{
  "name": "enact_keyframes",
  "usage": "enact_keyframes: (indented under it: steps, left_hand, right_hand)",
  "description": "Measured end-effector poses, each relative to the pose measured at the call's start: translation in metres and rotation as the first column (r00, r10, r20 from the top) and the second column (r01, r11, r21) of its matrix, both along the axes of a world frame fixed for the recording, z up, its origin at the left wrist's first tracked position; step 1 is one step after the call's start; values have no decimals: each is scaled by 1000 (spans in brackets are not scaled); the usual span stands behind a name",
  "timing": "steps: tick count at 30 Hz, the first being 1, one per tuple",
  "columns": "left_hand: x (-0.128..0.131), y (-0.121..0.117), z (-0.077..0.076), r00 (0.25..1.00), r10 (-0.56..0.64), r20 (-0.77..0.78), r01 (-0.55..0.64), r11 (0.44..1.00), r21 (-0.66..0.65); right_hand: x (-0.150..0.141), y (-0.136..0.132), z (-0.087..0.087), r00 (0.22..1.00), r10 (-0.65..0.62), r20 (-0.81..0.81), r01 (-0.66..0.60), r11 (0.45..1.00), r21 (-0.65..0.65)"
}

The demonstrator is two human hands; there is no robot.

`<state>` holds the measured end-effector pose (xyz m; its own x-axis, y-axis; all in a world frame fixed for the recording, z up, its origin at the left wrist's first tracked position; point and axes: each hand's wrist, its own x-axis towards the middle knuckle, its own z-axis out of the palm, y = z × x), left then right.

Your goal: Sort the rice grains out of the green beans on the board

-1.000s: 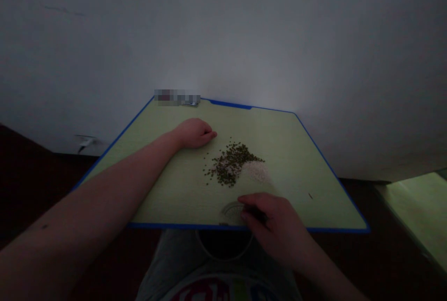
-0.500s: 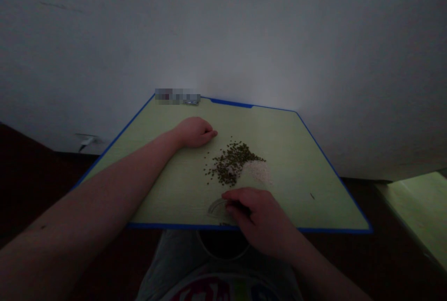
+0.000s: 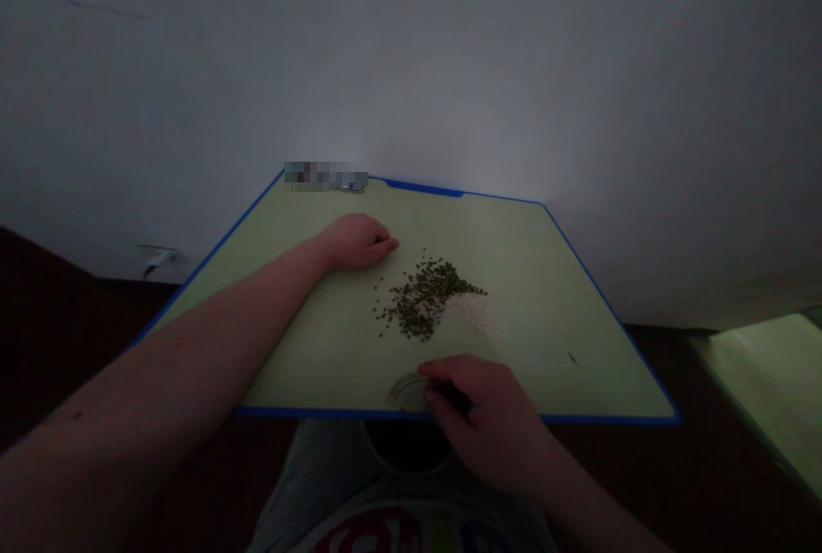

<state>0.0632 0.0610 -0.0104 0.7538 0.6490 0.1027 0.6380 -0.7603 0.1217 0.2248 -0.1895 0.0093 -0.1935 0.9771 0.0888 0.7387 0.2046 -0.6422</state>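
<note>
Below the heap, near the front edge of the board, my right hand (image 3: 479, 407) pinches a clear plastic piece with a curved edge (image 3: 406, 387) between thumb and fingers. The piece lies low over the board, and the hand covers much of it. My left hand (image 3: 356, 242) rests closed on the board, left of and beyond the heap; its palm side is hidden. Between the hands lie loose small green beans (image 3: 420, 300), scattered at their left side. A heap of small white grains (image 3: 470, 312) touches them on the right.
A round dark container (image 3: 411, 450) sits at my lap, under the front edge of the blue-rimmed board (image 3: 545, 279). A blurred-out item (image 3: 324, 176) lies at the far left corner. One thin dark sliver (image 3: 573, 357) lies at right. A wall (image 3: 411, 65) rises behind.
My right hand has slid left along the front edge with the clear piece, then a little back to the right. My left hand and both heaps look unchanged.
</note>
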Motion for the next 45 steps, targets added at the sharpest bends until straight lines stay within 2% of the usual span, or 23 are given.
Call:
enact_keyframes:
  steps: [10,14,17,21,23,26,30,37,45]
  left_hand:
    - [0,1,-1,1000,-1,8,1,1000,1]
    - [0,1,-1,1000,-6,6,6,1000,-14]
    - [1,1,0,1000,-7,13,7,1000,-22]
    - [1,0,-1,1000,-4,14,4,1000,-9]
    - [1,0,-1,1000,-5,14,5,1000,0]
    - [0,0,-1,1000,-11,11,11,1000,15]
    - [0,1,0,1000,-23,-3,23,999,33]
    - [-1,2,-4,1000,-17,14,16,999,36]
    - [0,0,0,1000,-10,27,9,1000,17]
  right_hand:
    - [7,-9,-2,1000,2,7,-2,1000,3]
    - [10,-13,-2,1000,11,-2,-11,998,66]
    - [7,-14,1,995,99,-3,-97,981,165]
    - [-3,-4,6,957,287,36,-283,904,322]
    - [-8,5,9,938,346,19,-335,893,299]
    - [-14,15,9,907,421,5,-414,889,194]
    - [-14,16,5,892,452,-12,-447,886,123]
    - [3,3,-2,893,441,-92,-422,890,174]
    - [26,-14,-10,886,444,-135,-408,884,227]
